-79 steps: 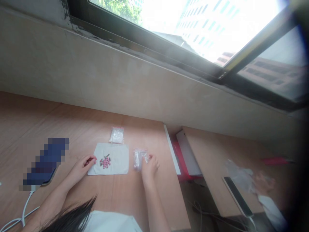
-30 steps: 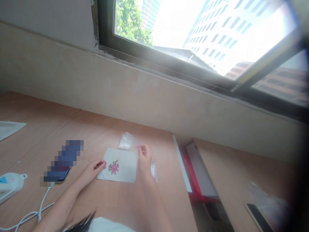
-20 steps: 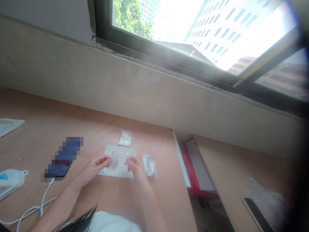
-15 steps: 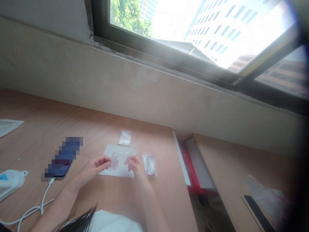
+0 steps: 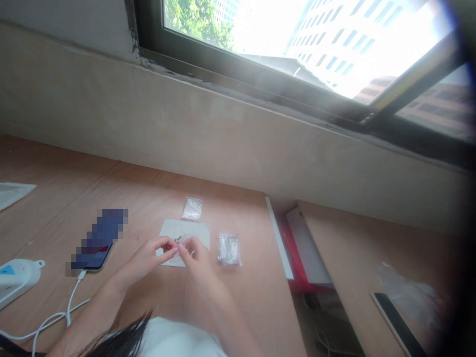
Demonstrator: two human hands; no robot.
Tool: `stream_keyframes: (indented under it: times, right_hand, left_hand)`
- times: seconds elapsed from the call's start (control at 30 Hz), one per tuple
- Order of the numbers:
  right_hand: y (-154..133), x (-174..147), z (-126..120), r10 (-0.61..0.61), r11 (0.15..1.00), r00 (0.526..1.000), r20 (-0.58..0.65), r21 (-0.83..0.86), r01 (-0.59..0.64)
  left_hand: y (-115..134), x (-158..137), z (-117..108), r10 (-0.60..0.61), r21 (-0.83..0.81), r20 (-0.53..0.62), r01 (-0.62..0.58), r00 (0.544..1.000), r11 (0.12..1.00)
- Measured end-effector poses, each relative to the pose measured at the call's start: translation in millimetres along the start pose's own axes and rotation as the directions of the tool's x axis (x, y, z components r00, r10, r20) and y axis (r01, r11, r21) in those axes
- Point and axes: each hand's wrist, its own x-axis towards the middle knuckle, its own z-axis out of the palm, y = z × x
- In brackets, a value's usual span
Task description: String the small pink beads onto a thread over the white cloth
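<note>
Over a white sheet (image 5: 201, 230) on the table, my left hand (image 5: 161, 250) and my right hand (image 5: 194, 254) meet at the fingertips. Both are closed in a pinch. A small dark piece (image 5: 178, 239) shows just above the touching fingertips, too small to name. Which hand grips it I cannot tell. Something clear and thin, perhaps a plastic bag, shows partly between and beneath the fingers. Right of the sheet lies a clear packet (image 5: 228, 249) with silvery contents. Behind it sits a smaller clear packet (image 5: 192, 208).
A phone (image 5: 98, 245) with a white charging cable (image 5: 69, 307) lies to the left, near a white power strip (image 5: 18, 277). At the right, a gap with a red-edged item (image 5: 303, 272) separates a second table (image 5: 334, 238), which bears a dark flat object (image 5: 396, 320) and clear plastic.
My hands were apart around a clear bag with pinkish contents; they have now come together at the fingertips, my right hand moving left. A small dark piece now shows there.
</note>
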Motion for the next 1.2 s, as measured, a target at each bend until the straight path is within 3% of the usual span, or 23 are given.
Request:
stream_keyframes:
  times: [0.23,0.43,0.67,0.87,0.97,1.1,1.2]
  right_hand:
    - [4.4,1.0,-2.6,0.048,0.999,0.996,0.073,0.018,-0.049]
    - [0.3,1.3,-3.3,0.053,0.998,0.997,0.063,0.024,-0.054]
    - [-7.3,3.2,4.9,0.047,0.997,0.998,-0.046,-0.060,-0.049]
    - [10.9,8.8,1.7,-0.038,0.987,0.975,-0.219,-0.160,0.003]
    - [9.2,8.4,1.7,-0.038,0.989,0.987,-0.157,-0.149,0.014]
    - [0.8,5.0,5.2,-0.011,0.998,1.000,0.003,-0.067,0.011]
    - [-1.4,5.5,5.5,0.019,1.000,1.000,0.001,-0.024,-0.019]
  left_hand:
    - [5.7,-2.8,3.0,0.013,0.054,0.027,-0.014,1.000,0.998]
    - [-3.3,-0.1,8.3,0.050,0.040,-0.095,-0.046,0.994,0.998]
    - [-20.0,9.9,15.0,0.116,0.122,-0.097,-0.104,0.988,0.987]
    - [-20.6,11.0,1.4,0.052,0.137,-0.166,-0.029,0.985,0.990]
    - [-16.9,9.8,0.1,0.063,0.183,-0.149,-0.035,0.987,0.982]
    - [-7.7,5.4,3.3,0.141,0.156,-0.071,-0.129,0.987,0.979]
    - [-5.9,3.5,0.1,0.208,0.122,-0.067,-0.199,0.976,0.973]
